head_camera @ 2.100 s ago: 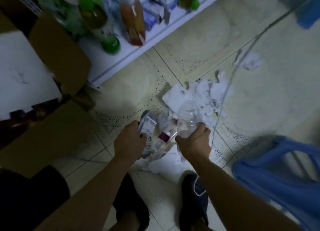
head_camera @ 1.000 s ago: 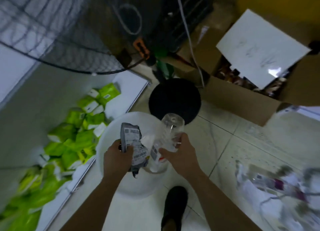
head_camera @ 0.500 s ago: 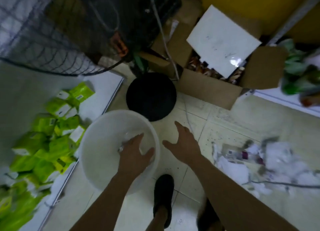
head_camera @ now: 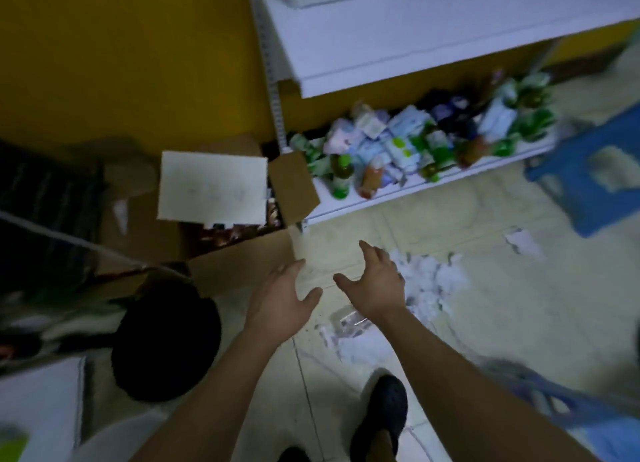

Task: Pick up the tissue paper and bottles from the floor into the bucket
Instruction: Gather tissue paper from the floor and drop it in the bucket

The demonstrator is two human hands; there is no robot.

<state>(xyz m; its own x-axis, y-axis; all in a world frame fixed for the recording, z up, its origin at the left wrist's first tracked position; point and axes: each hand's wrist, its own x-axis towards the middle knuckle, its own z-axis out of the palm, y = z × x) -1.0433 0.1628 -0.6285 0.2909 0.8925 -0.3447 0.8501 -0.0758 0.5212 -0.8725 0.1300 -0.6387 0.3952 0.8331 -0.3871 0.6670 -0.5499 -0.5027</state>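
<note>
Left hand [head_camera: 280,305], right hand [head_camera: 375,285]: both spread, empty. Clear bottle [head_camera: 348,321] flat on floor; direction blurred. Tissue pile [head_camera: 429,285] beside.

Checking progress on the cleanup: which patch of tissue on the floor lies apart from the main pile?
The small tissue scrap near the blue stool. It sits alone on bare tile, while the main tissue pile lies beside the right hand.

Both hands reach out empty with fingers spread over the tiled floor [head_camera: 485,305], the left hand [head_camera: 282,302] beside the right hand [head_camera: 375,281]. A heap of white tissue paper [head_camera: 433,285] lies just right of them, a clear bottle [head_camera: 348,319] under the right wrist
</note>
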